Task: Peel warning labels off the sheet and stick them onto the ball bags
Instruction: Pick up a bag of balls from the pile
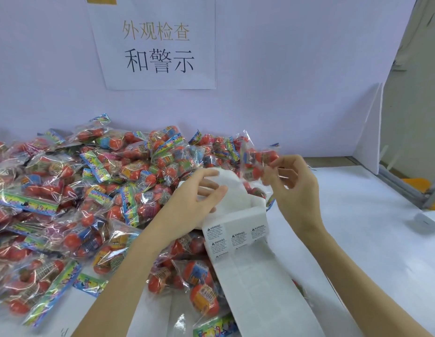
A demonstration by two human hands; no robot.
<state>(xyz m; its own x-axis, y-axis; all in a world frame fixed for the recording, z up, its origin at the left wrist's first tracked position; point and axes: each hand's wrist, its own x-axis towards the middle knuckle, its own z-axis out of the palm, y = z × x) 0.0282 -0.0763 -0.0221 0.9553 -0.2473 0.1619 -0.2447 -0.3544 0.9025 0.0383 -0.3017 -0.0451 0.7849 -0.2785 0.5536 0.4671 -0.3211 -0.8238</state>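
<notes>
A long white label sheet [250, 271] runs from the bottom of the view up to the middle, its top part curled over. A few printed warning labels [236, 235] show on it. My left hand [199, 198] grips the curled top of the sheet. My right hand [291, 188] is raised to the right of the sheet and pinches a clear bag of orange balls [256, 161], which is blurred. Whether a label is on my right fingers I cannot tell.
A big heap of clear ball bags [90, 190] with coloured header cards covers the white table [357, 227] on the left and centre. A paper sign [158, 45] hangs on the back wall. A small white device [428, 221] lies at the right edge.
</notes>
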